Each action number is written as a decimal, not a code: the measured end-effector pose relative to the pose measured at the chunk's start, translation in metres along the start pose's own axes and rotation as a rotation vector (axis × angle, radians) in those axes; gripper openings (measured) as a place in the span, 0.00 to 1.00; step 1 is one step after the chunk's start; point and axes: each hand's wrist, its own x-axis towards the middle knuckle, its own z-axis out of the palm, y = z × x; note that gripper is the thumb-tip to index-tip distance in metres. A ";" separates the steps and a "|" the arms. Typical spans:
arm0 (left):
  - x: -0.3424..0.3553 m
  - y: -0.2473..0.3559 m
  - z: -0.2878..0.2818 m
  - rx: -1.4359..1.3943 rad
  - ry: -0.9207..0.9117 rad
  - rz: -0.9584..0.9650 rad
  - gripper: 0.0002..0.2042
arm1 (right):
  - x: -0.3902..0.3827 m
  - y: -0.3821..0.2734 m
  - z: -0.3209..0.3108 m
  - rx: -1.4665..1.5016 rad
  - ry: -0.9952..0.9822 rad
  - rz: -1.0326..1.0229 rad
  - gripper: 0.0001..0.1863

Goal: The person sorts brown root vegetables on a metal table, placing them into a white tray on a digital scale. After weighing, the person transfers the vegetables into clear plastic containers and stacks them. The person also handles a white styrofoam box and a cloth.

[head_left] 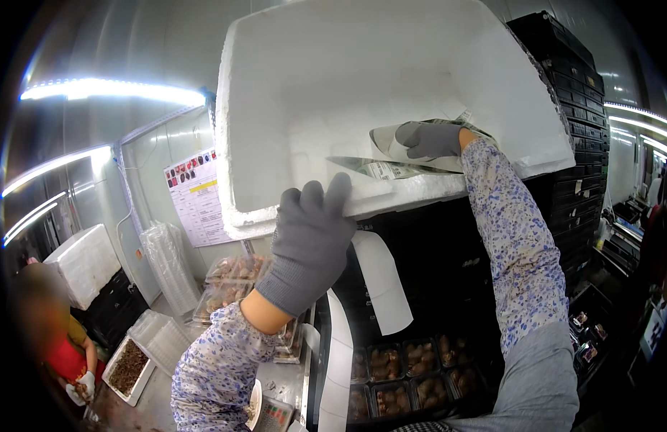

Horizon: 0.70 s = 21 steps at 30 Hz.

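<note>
A large white foam box (276,86) is tilted with its open side toward me, and its inner walls show. My left hand (309,241), in a grey glove, hooks its fingers over the near rim; the thumb is out of sight. Inside the box, my right hand (433,140), also gloved in grey, is closed on a crumpled printed sheet that looks like newspaper (391,170). The paper lies folded along the near inner wall, partly hidden by the hand. Floral sleeves cover both my forearms.
Below are trays of brown mushroom-like produce (420,356), loose white strips (382,284) and a small keypad device (274,414). Stacked black crates (582,122) rise at right. At left, clear packs (236,277) and a co-worker (63,345) beside a filled white box (135,389).
</note>
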 end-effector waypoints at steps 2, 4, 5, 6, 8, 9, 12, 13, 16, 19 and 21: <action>0.001 -0.002 0.001 0.009 -0.024 -0.001 0.08 | 0.006 0.006 0.005 -0.047 0.013 0.001 0.24; 0.003 -0.003 0.003 0.012 -0.037 -0.004 0.08 | 0.013 0.010 0.011 -0.155 0.062 -0.055 0.22; 0.002 -0.002 0.002 0.019 -0.039 0.008 0.08 | 0.015 0.013 0.014 -0.156 0.072 -0.032 0.21; 0.002 -0.001 -0.002 0.037 -0.022 0.048 0.07 | 0.015 0.013 0.013 -0.161 0.085 -0.008 0.20; 0.003 0.000 -0.006 0.057 -0.019 0.092 0.07 | 0.016 0.013 0.011 -0.184 0.123 0.015 0.19; 0.002 -0.001 -0.007 0.058 -0.034 0.096 0.07 | 0.017 0.012 0.012 -0.202 0.146 0.013 0.19; 0.001 0.001 -0.005 0.026 -0.046 0.037 0.08 | 0.016 0.009 0.010 -0.182 0.134 0.015 0.20; 0.000 0.002 -0.003 0.009 -0.043 0.004 0.08 | 0.015 0.008 0.009 -0.165 0.117 0.017 0.21; 0.002 -0.002 0.005 -0.031 -0.072 -0.030 0.08 | 0.008 0.008 0.012 0.132 0.071 0.049 0.22; 0.001 -0.005 0.004 -0.023 -0.051 0.033 0.08 | 0.008 0.011 0.014 0.205 0.129 0.062 0.22; 0.000 -0.002 0.004 -0.036 -0.051 -0.026 0.07 | 0.015 0.025 0.016 0.227 0.238 0.023 0.22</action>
